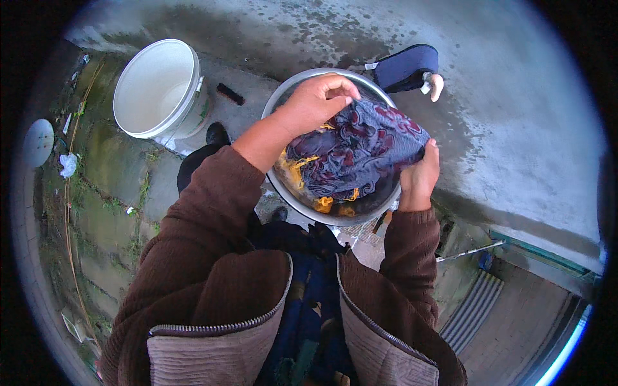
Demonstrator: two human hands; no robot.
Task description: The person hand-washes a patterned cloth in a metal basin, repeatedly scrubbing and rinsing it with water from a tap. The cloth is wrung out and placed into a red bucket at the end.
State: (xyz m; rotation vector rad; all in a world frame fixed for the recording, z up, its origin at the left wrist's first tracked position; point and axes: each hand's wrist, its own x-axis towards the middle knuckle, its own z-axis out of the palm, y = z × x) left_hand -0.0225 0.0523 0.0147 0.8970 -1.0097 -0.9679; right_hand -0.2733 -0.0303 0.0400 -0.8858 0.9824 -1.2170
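A patterned cloth (367,144), grey-blue with dark red swirls, hangs bunched over a round metal basin (333,222). My left hand (321,101) pinches its upper edge between thumb and fingers. At the cloth's right edge, my right hand (421,174) grips it with the thumb on top and the fingers mostly hidden below. Yellow-orange fringe or fabric (294,169) shows along the cloth's left and lower sides, inside the basin. The basin's bottom is largely covered by the cloth.
A white plastic bucket (157,89) stands at the upper left, with a dark brush (231,94) lying between it and the basin. A dark blue strap-like object (408,65) is against the wet wall behind the basin. A corrugated sheet (472,311) lies at the lower right.
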